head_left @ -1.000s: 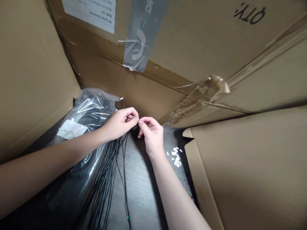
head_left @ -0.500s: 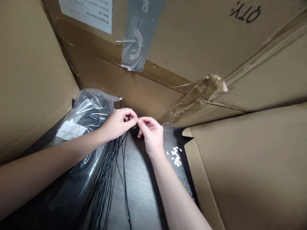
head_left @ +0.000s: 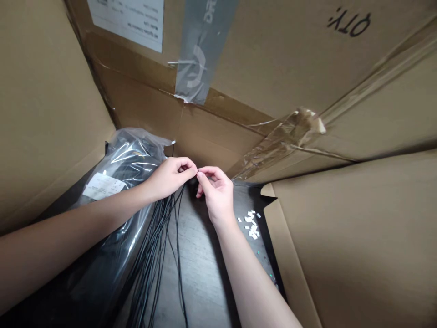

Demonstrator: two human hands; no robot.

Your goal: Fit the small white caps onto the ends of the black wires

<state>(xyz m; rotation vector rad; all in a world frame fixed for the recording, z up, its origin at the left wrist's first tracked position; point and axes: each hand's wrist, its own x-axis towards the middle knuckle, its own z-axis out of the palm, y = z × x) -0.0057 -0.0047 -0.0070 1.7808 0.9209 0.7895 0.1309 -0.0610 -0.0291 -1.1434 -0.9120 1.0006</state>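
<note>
Pinching at the fingertips, the left hand (head_left: 169, 178) closed around the top of a bundle of thin black cables (head_left: 157, 239), which fell from it toward a dark wood-grain tabletop (head_left: 201, 282). The right hand (head_left: 215, 196) curled with its thumb and index finger pressed together, touching the left hand's fingertips. Anything between them was hidden, so whether the right hand gripped something could not be told. Beside the right wrist, more than 10 small white tabs (head_left: 251, 225) lay in a loose cluster on a black sheet (head_left: 247, 196), and none showed on the cables in view. The cables' lower ends ran out of the frame, so how many were done and how many were left could not be told. To the left lay a clear plastic bag (head_left: 134, 157) with a white label (head_left: 103, 186), and cardboard box flaps (head_left: 355, 255) walled the space.
</note>
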